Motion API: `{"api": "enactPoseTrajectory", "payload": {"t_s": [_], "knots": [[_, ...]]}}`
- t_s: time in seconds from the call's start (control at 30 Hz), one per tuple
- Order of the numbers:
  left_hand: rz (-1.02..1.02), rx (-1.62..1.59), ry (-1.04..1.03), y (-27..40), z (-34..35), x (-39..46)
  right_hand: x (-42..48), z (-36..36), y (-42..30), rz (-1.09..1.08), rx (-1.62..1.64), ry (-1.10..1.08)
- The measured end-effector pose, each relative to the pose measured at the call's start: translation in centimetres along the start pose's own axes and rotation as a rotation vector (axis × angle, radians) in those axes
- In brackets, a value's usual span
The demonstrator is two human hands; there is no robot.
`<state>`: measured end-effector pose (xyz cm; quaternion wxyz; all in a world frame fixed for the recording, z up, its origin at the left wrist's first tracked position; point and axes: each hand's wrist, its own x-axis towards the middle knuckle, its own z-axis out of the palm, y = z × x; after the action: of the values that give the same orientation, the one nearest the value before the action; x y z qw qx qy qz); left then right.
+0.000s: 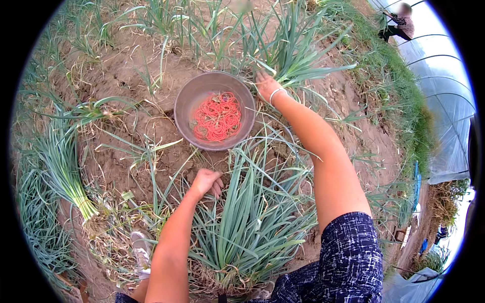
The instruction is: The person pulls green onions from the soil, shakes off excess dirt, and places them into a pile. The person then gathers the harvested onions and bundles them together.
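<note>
My left hand (207, 183) is low over the soil, fingers loosely curled, beside a heap of pulled green onion plants (242, 223) that lies before my body with its roots towards me. Nothing shows in its fingers. My right hand (266, 84) reaches to the base of a standing clump of green onions (293, 57); its fingertips are partly hidden by leaves, so its hold is unclear. Between the hands and the rows sits a round basin (182, 128) holding many red rubber bands (218, 117). A tied bundle of green onions (72, 178) lies at the left.
More green onions (34, 212) lie along the left edge. My shoe (141, 252) stands on dry leaf litter. Growing onions (163, 19) stand beyond the basin. At the upper right another person (401, 24) is bent near plastic greenhouse sheeting (443, 94).
</note>
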<state>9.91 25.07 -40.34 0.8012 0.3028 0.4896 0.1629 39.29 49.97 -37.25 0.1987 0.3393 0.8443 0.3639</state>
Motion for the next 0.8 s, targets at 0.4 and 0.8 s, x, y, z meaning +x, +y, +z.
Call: {"api": "enactPoseTrajectory", "payload": {"t_s": [0.4,0.8], "knots": [[-0.026,-0.047,-0.018,0.3,-0.7,0.0,5.2,2.5,0.1,0.303,0.311,-0.592],[0.014,-0.022,-0.053,-0.1,-0.5,0.4,3.5,-0.1,-0.3,0.662,0.670,-0.773]]}}
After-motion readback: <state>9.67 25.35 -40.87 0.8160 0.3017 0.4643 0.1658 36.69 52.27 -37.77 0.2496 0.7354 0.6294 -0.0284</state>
